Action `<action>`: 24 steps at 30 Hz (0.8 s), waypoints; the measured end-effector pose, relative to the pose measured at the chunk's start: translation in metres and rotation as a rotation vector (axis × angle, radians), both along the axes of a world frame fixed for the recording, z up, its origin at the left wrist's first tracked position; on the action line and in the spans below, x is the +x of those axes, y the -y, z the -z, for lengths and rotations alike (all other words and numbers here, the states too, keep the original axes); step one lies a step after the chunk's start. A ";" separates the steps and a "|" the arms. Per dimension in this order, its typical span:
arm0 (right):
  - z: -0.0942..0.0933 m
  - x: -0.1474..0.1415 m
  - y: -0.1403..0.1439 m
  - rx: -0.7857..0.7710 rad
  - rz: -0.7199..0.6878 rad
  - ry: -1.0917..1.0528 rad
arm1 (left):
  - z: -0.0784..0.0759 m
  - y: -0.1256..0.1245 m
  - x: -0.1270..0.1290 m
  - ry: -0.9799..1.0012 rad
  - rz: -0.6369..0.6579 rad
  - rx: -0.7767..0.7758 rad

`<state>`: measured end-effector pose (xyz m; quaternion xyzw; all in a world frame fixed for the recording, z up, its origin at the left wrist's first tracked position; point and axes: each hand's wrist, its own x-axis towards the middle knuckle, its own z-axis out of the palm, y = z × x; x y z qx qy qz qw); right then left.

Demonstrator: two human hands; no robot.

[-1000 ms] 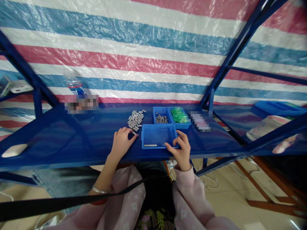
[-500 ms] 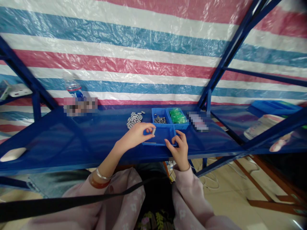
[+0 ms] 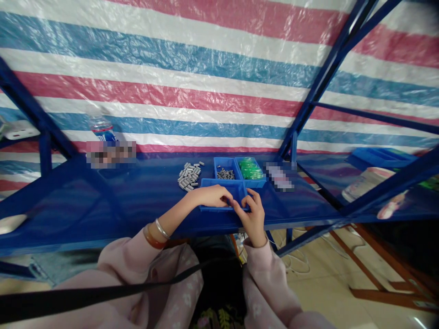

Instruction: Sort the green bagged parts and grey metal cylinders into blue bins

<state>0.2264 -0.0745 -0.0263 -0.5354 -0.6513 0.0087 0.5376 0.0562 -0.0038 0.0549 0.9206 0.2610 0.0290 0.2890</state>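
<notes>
My left hand [image 3: 214,195] reaches into the front blue bin [image 3: 206,183], its fingers bent and closed near the bin's right part. Whatever those fingertips hold is hidden. At the bin's front right corner, my right hand [image 3: 254,213] grips the edge with curled fingers, its thumb stretched toward my left fingertips. Behind this bin stand two more joined blue bins, one with small dark metal parts [image 3: 225,174], the other with green pieces in clear plastic [image 3: 250,168]. Left of them, short silver metal cylinders [image 3: 189,176] lie in a loose pile on the blue table [image 3: 151,192].
A water bottle [image 3: 102,129] stands at the back left beside a blurred patch. A white rounded object [image 3: 12,224] lies at the left edge. Blue frame posts [image 3: 310,107] rise at the right, with a plastic container [image 3: 365,183] behind them. Striped sheeting hangs behind.
My left hand has moved right and down into the front bin; the silver cylinder seen at its fingertips is now hidden. My right hand stays at the corner, its thumb closer to the left fingers.
</notes>
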 end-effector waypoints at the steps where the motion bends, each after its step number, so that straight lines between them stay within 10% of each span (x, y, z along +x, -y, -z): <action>1: 0.000 0.000 0.000 -0.006 0.000 0.000 | 0.000 0.000 -0.002 0.006 -0.005 -0.003; 16: -0.004 -0.003 0.003 -0.045 0.025 -0.015 | -0.013 0.023 -0.023 0.214 -0.178 0.261; 24: -0.004 -0.003 0.002 -0.026 0.039 -0.004 | 0.008 0.005 -0.076 0.030 -0.787 0.575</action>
